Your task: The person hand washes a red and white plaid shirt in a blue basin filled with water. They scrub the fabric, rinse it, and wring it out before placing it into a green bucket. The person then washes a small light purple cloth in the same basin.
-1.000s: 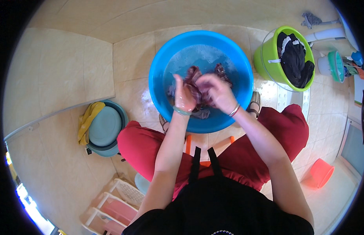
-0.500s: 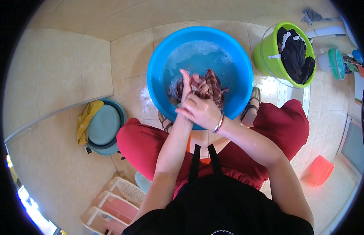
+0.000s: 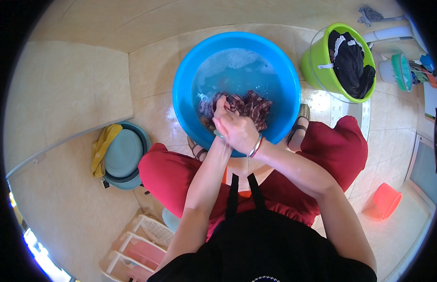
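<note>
- Your right hand [image 3: 241, 134] is curled over your left hand [image 3: 220, 110] near its wrist, perhaps to press or rub it; the shared grip brings both your arms together at the basin's near edge.
- Your left hand is partly hidden underneath, thumb showing; you cannot tell from here whether its fingers are closed or whether it grips any cloth.
- The patterned reddish cloth [image 3: 256, 110] lies bunched in the near half of the blue basin [image 3: 183, 89], just beyond your hands, probably to keep your reach short.
- Cloudy water [image 3: 237, 77] fills the far half, with suds [image 3: 242, 56] toward the far edge, well apart from your fingers.
- The basin rests on the tiled floor [image 3: 155, 75] ahead of your spread knees, which likely gives your forearms room.
- Beyond its right edge stands the green bucket [image 3: 317, 66], holding dark clothes [image 3: 350, 66], apparently set aside yet near.
</note>
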A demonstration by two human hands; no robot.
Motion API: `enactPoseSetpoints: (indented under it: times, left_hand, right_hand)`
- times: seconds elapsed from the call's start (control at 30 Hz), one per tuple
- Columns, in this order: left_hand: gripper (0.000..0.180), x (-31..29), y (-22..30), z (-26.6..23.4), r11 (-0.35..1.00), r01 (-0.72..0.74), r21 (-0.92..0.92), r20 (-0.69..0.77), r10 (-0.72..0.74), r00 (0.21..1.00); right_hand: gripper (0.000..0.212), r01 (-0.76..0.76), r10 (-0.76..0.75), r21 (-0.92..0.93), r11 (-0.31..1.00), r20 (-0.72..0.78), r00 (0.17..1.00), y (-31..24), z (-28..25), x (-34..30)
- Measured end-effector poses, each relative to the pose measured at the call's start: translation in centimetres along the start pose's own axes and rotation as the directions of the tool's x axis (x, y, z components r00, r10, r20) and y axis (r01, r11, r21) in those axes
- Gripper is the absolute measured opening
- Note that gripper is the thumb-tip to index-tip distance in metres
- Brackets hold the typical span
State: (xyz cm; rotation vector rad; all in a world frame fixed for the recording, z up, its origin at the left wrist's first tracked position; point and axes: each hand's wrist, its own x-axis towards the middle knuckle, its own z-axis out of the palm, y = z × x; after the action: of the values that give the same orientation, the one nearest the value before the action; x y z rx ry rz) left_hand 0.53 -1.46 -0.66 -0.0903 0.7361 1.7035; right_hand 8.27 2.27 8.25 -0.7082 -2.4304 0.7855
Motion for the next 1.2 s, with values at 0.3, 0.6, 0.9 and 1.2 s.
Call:
enactPoseSetpoints:
  times: [0.3, 0.6, 0.9, 1.2]
  left_hand:
    - [0.02, -0.6, -1.3, 5.7, 0.987, 0.134, 0.094, -0.544, -0.062, 0.837]
    - [0.017, -0.3, -1.8, 2.5, 0.992, 0.122, 0.025, -0.563, -0.087, 0.822]
    - [0.029, 0.2, 1.8, 1.2, 0.981, 0.179, -0.07, -0.136, -0.187, 0.973]
    - [0.028, -1.3, 0.0, 8.2, 0.993, 0.065, 0.1, -0.42, -0.017, 0.908]
  right_hand:
    - [0.031, -0.357, 0.358, -0.066, 0.932, -0.01, 0.934, 7.3, 1.0, -0.1]
    - [0.02, -0.163, 0.186, -0.153, 0.975, 0.152, 0.971, 6.6, 0.6, 0.9]
    - [0.013, -0.003, 0.002, 0.041, 0.999, 0.008, 1.0, 0.8, 0.6, -0.2]
    - [0.027, -0.442, 0.479, -0.324, 0.836, 0.039, 0.877, 14.9, -1.3, -1.4]
